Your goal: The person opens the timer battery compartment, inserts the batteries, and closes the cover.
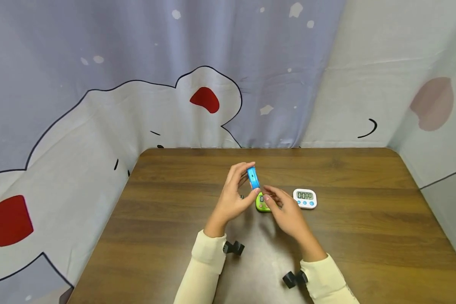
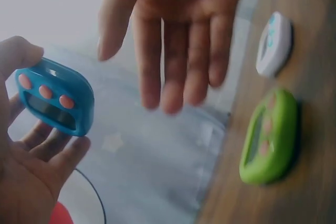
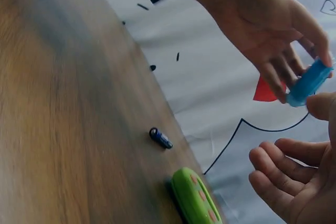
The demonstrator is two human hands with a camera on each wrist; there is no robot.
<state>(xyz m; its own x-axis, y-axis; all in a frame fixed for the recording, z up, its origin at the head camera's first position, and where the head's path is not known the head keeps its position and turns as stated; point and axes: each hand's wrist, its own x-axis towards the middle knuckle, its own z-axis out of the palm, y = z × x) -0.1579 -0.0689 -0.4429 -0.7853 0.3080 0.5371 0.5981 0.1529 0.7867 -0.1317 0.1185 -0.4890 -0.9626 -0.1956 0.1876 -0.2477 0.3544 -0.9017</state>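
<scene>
Between the thumb and fingers of my left hand [image 1: 229,202] is a blue digital timer [image 2: 79,93], gripped by its edges above the table. The left wrist view shows its dark display and three orange buttons; in the head view it stands nearly upright. My right hand [image 1: 291,216] is just right of the timer, holding nothing, its fingers loosely extended and slightly bent. A green timer [image 2: 281,140] with orange buttons lies on the table below the hands, partly covered by the right hand in the head view.
A white timer [image 1: 305,203] with blue buttons lies right of the right hand, its display reading zeros. On the wooden table [image 1: 167,211] near the green timer is a small dark blue battery [image 3: 160,138]. A patterned curtain [image 1: 281,76] hangs behind the table's far edge.
</scene>
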